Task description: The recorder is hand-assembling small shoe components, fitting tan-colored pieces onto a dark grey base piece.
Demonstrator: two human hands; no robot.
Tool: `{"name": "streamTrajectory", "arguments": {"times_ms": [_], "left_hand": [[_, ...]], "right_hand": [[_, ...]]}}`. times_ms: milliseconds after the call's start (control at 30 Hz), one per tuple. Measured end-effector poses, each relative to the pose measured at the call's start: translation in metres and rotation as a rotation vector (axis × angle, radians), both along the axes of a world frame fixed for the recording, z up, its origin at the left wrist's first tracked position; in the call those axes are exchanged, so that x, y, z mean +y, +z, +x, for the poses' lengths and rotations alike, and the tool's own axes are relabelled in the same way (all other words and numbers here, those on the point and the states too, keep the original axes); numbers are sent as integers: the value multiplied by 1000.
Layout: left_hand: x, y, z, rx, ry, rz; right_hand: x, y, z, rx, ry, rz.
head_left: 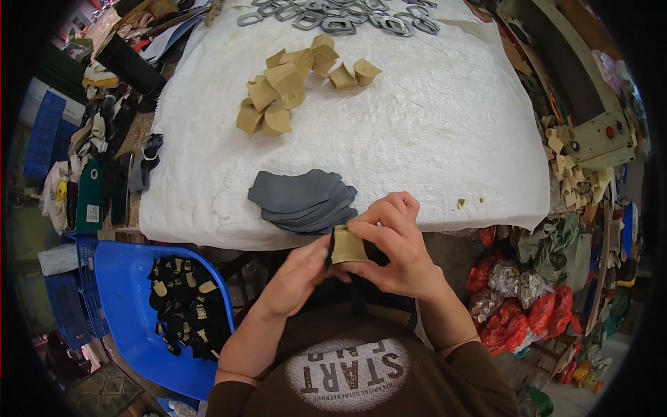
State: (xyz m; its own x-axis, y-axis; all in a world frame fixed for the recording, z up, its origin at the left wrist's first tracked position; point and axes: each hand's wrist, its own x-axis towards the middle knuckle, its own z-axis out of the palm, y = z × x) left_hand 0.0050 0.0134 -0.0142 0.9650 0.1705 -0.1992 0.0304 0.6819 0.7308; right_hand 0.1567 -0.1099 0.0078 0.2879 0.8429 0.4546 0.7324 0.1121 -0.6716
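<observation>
A beige shoe heel [349, 247] with a curved, flared body is held between my hands, just off the table's near edge. My right hand [396, 247] is closed around it from the right, fingers at its top and thumb along its lower edge. My left hand [299, 278] presses against its left side with fingers together; a dark strip shows there, partly hidden by the fingers. Just beyond my hands lies a fanned stack of dark grey cut pieces [295, 192]. Farther back sits a loose pile of bare beige heels [285, 82].
White woven sheeting [445, 139] covers the table. Grey metal rings [338, 25] lie at its far edge. At lower left stands a blue tub [114, 278] holding many black-and-beige heels [187, 299]. Red bags [511, 326] and a machine frame [603, 139] are on the right.
</observation>
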Motion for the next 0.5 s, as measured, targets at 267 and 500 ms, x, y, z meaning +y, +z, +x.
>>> {"name": "streamTrajectory", "arguments": {"times_ms": [267,500], "left_hand": [[-7,-1,10,39,-131,-103],[-19,-1,11,-13,354,237]], "right_hand": [[1,4,-4,53,184,-36],[1,1,1,53,65,-10]]}}
